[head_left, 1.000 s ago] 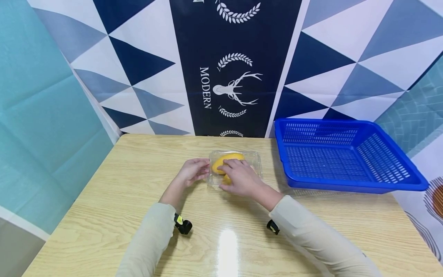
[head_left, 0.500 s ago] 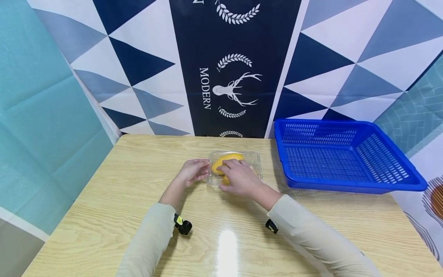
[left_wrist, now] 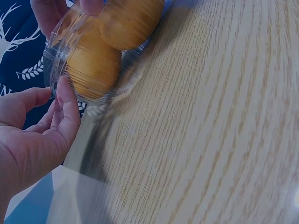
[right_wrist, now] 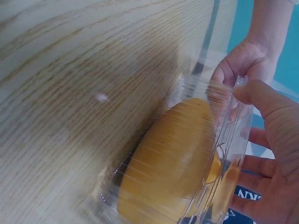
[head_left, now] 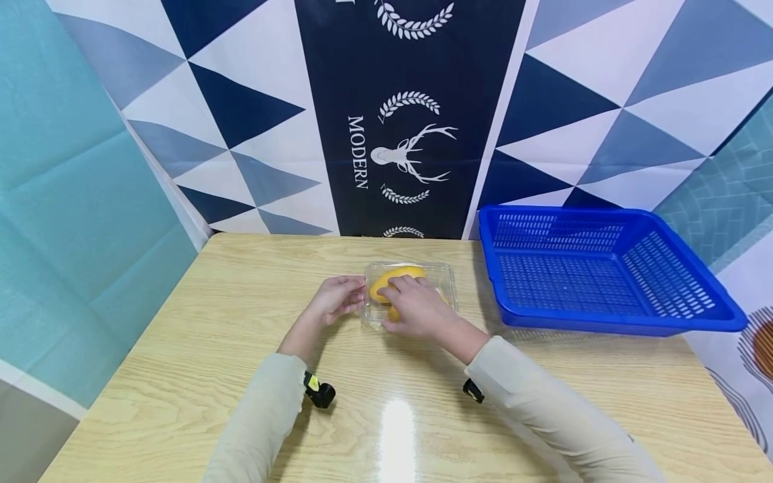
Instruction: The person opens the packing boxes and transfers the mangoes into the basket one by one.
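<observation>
A clear plastic fruit box rests on the wooden table, with yellow mangoes inside. In the left wrist view, two rounded mangoes show through its ribbed wall. My left hand is at the box's left end; its thumb and index finger pinch the rim. My right hand lies over the top, partly covering the fruit. In the right wrist view, the right thumb touches the rim and the other fingers spread across the top of the box.
A blue perforated plastic basket stands to the right of the box, reaching the table's right edge. Behind the table hangs a patterned cloth. Each wrist carries a small black camera.
Both hands and the box stay practically in place. The right forearm shifts very slightly to the left.
</observation>
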A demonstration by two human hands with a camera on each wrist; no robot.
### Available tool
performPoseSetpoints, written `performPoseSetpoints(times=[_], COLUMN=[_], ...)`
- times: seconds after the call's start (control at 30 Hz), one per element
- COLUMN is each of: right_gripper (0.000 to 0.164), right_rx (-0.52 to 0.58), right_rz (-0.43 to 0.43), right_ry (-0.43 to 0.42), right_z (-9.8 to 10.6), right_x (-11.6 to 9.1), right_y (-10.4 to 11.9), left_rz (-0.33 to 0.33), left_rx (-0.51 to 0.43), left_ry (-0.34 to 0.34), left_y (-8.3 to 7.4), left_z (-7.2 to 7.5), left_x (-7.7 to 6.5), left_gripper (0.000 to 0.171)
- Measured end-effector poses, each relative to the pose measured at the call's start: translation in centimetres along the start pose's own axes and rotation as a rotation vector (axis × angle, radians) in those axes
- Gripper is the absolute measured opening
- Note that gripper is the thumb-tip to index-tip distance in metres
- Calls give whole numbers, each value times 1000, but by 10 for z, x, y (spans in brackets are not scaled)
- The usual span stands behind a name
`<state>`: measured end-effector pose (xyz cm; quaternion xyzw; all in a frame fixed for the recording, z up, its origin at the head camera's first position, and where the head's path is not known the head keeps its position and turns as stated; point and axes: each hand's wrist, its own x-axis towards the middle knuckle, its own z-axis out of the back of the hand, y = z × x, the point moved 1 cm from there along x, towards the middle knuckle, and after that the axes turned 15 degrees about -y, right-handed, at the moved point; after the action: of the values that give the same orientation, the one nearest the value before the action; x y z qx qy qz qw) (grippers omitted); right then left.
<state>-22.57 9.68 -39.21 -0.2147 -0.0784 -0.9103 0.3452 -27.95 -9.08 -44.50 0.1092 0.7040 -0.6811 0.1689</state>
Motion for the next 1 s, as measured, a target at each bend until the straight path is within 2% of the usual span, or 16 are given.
performPoseSetpoints(times=[0.17, 0.43, 1.0], right_gripper=[52, 54, 41], right_rx=[-13, -18, -124], right_rz=[10, -5, 111], right_ry=[-28, -13, -89], right_z=[-1, 0, -3], right_x=[-1, 0, 3], right_y=[0, 1, 2], left_rz=[5, -6, 5], left_rx=[4, 9, 18], left_ry=[-9, -10, -3], left_y=[0, 0, -1], left_z=[-1, -2, 0], left_x=[-1, -1, -2], left_gripper=[36, 36, 37])
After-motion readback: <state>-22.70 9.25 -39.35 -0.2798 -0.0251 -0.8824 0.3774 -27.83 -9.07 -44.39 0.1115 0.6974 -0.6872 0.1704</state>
